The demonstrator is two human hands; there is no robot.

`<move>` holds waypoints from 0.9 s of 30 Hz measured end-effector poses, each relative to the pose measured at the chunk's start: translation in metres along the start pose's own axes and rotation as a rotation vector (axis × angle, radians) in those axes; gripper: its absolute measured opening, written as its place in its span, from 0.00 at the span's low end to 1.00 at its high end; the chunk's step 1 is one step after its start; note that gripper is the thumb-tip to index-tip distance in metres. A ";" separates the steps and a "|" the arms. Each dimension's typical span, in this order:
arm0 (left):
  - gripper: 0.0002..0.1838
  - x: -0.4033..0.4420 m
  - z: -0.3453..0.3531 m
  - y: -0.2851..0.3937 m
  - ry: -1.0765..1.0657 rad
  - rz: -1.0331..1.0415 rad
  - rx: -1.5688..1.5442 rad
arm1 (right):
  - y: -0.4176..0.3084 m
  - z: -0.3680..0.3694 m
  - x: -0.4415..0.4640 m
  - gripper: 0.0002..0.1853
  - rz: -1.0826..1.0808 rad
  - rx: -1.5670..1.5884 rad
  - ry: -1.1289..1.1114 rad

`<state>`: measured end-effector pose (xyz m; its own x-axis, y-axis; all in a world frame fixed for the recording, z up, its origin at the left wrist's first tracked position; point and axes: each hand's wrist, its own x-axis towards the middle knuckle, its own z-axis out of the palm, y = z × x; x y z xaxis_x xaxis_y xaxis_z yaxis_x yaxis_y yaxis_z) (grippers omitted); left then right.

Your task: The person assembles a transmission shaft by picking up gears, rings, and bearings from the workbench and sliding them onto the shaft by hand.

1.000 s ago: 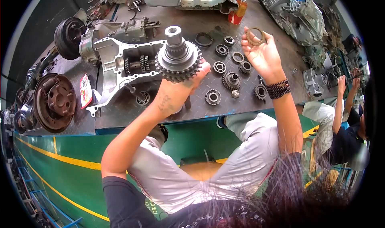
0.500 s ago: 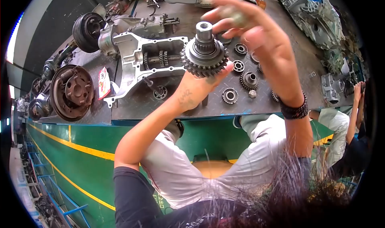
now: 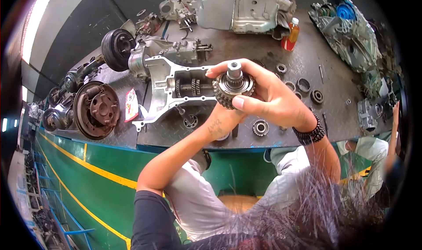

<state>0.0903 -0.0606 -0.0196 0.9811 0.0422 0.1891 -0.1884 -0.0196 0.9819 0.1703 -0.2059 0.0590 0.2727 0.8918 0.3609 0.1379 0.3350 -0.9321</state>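
Note:
A steel gear shaft assembly [image 3: 234, 83] stands upright in my two hands, its splined end pointing up at the camera. My left hand [image 3: 226, 116] supports it from beneath; the gear hides most of its fingers. From the right, my right hand [image 3: 273, 97] curls round the upper gear ring, with the thumb in front and the fingers behind. Just left of the gears lies an open gearbox housing [image 3: 154, 113], with a geared shaft [image 3: 194, 87] inside it.
Loose bearings and gears lie to the right, including a gear [image 3: 260, 127] near the edge. A bottle of reddish liquid [image 3: 290, 35] stands behind. A rusty brake drum assembly [image 3: 97, 108] sits left; large metal casings [image 3: 252, 9] line the back. Another person is at far right.
My right hand has come down from above the shaft and closed round the gear's upper ring. My left hand still supports it below. The camera view has shifted.

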 end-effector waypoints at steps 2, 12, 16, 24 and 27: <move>0.12 0.001 0.000 0.007 -0.010 -0.078 0.020 | -0.002 -0.004 0.001 0.33 -0.038 -0.153 0.008; 0.18 -0.005 -0.003 0.008 -0.029 -0.151 -0.073 | 0.006 0.000 -0.002 0.36 -0.065 -0.011 0.033; 0.14 -0.003 0.001 0.002 0.011 0.066 0.023 | 0.007 -0.002 -0.006 0.49 -0.056 -0.086 0.014; 0.09 0.000 0.002 0.008 0.029 -0.180 -0.006 | 0.026 -0.090 -0.068 0.21 0.375 -0.713 0.334; 0.12 -0.001 0.000 0.010 0.032 -0.204 -0.030 | 0.050 -0.085 -0.091 0.18 0.554 -0.626 -0.091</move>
<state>0.0873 -0.0606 -0.0095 0.9971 0.0745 -0.0142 0.0126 0.0219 0.9997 0.2331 -0.2959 -0.0175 0.3822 0.9078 -0.1725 0.5169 -0.3648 -0.7744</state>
